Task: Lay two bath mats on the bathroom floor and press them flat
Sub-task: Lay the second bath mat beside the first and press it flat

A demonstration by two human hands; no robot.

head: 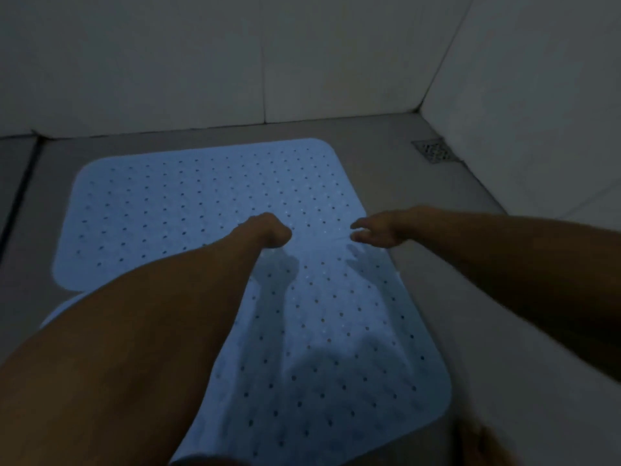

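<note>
Two pale blue perforated bath mats on the grey bathroom floor [420, 297]. Far mat [188, 203] fills the upper-left and centre of frame, near mat [336, 348] runs from centre to lower right. Meet around mid-frame; which edge lies on top cannot be told in this dim light.

Handling, as a judgement: thin, soft rubber or PVC, light, floppy, no stiffness to speak of. Likely grippy underneath, possibly suction cups, not visible. Not fragile. Best shifted by a corner or edge, then flattened with palms from the middle outward.

Look: rounded corners, regular grid of small drain holes, matte surface. Both appear to lie mostly flat; slight ripple possible at the near mat's right edge, too blurred to confirm.

Left hand [274, 232] at mid-frame over the seam, fingers curled under out of sight, grip cannot be told. Right hand [376, 230] just right of it, fingers extended and relaxed, holding nothing, low over the mat; contact unclear.

Floor drain [435, 150] in the upper-right corner by the tiled wall [201, 62], well apart from the mats.
</note>
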